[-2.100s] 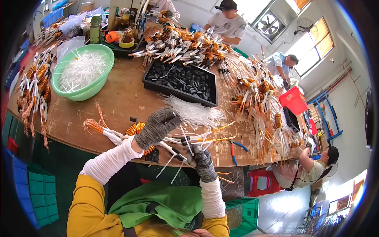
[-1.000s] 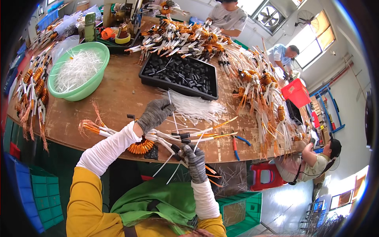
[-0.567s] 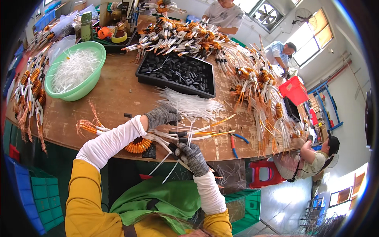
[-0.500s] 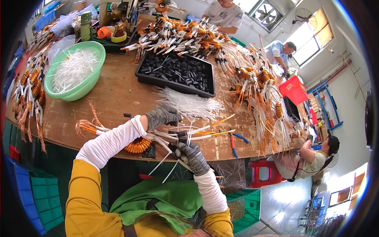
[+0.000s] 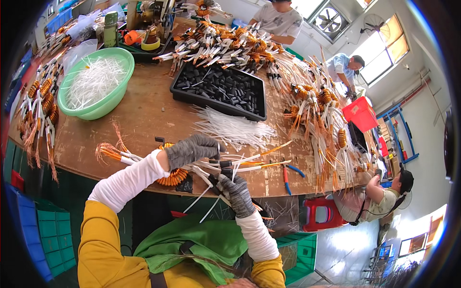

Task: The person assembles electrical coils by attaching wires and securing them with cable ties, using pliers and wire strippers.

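Note:
A copper-wound ring coil (image 5: 174,177) with white-sleeved leads and bare wire ends lies at the table's near edge. My right hand (image 5: 236,196), in a grey glove, is closed around a bundle of the leads (image 5: 211,180) near black sleeves. Thin white cable ties (image 5: 209,209) stick out beside it, some pointing down past the edge. My left hand (image 5: 194,150), also grey-gloved, is just above the leads, its fingers drawn together; what they pinch, if anything, is too small to make out. The coil is partly hidden behind my left wrist.
Beyond my hands lies a pile of white cable ties (image 5: 235,127). A black tray (image 5: 263,108) holds black sleeves; a green basin (image 5: 130,79) holds white strips. Red-and-blue pliers (image 5: 287,180) lie at right. Coil heaps (image 5: 230,43) line the far side. Several co-workers sit around.
My left hand has moved slightly toward me and left, over the leads, its fingers now more bunched. My right hand keeps its grip. The whole view has shifted slightly.

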`<state>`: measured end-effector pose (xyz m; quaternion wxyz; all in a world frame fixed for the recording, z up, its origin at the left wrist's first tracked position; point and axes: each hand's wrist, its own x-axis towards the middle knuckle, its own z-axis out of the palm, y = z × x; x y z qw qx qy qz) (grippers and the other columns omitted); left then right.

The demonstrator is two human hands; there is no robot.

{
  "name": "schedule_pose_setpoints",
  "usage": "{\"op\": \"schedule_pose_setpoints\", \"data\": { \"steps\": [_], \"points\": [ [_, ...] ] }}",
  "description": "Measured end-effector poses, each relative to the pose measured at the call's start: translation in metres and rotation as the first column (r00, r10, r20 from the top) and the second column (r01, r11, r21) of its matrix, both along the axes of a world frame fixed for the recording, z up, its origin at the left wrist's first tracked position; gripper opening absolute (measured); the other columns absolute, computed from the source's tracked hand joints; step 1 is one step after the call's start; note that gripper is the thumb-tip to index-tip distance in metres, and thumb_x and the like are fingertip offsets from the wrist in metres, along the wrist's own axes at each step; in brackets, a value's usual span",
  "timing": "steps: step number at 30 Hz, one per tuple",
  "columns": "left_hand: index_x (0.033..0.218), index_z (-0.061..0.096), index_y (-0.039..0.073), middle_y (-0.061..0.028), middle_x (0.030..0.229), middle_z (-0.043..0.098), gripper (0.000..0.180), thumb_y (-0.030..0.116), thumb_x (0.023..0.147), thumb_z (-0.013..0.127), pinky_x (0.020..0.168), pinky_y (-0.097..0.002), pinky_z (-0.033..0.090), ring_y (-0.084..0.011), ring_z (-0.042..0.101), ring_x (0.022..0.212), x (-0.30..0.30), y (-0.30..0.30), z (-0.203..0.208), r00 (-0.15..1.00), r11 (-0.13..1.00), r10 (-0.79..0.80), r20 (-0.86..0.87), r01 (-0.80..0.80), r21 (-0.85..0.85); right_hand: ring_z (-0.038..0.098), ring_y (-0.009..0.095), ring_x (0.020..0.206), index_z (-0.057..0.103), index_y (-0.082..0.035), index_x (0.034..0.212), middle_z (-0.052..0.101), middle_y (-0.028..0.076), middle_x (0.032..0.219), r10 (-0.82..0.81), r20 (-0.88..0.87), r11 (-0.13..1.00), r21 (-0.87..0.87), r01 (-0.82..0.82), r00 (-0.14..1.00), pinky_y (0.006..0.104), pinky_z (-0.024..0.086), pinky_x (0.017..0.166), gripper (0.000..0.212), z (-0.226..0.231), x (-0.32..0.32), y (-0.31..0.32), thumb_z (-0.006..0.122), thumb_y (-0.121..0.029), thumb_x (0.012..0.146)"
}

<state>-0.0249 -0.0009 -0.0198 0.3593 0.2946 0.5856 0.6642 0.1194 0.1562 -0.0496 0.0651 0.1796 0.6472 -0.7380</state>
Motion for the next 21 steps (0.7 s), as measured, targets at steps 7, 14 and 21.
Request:
{"op": "schedule_pose_setpoints", "data": {
  "steps": [7,14,21],
  "points": [
    [0.099,0.064,0.002,-0.0067,0.090,0.065,0.020,0.007,0.080,0.063,0.076,-0.0291,0.048,-0.0155,0.060,0.083,0.045,-0.005,-0.005,0.980,0.994,0.107,-0.168,-0.109,-0.004,0.035,0.002,0.043,0.058,-0.002,0.093,0.052,-0.001,0.064,0.017,-0.057,0.985,-0.168,-0.027,0.998,0.0156,0.029,0.041,0.024,0.001,0.005,0.006,0.051,-0.024,0.088],
    [0.087,0.066,0.006,-0.0089,0.070,0.057,0.016,0.002,0.071,0.065,0.058,-0.0341,0.042,-0.0234,0.053,0.064,0.052,0.012,-0.023,0.492,0.825,0.516,-0.701,-0.505,0.254,0.037,0.003,0.044,0.057,0.001,0.102,0.053,0.000,0.063,0.015,-0.020,0.972,-0.235,-0.019,1.000,0.0145,0.032,0.044,0.027,-0.001,0.004,0.005,0.052,-0.021,0.087],
    [0.088,0.066,0.006,-0.0073,0.074,0.058,0.022,0.001,0.067,0.067,0.061,-0.0328,0.044,-0.0223,0.054,0.070,0.054,0.012,-0.018,0.477,0.845,0.504,-0.720,-0.442,0.300,0.037,0.002,0.043,0.058,0.003,0.099,0.053,0.001,0.062,-0.022,-0.031,0.971,-0.240,0.014,0.999,0.0137,0.033,0.045,0.028,-0.005,0.005,0.006,0.054,-0.021,0.087]
  ]
}}
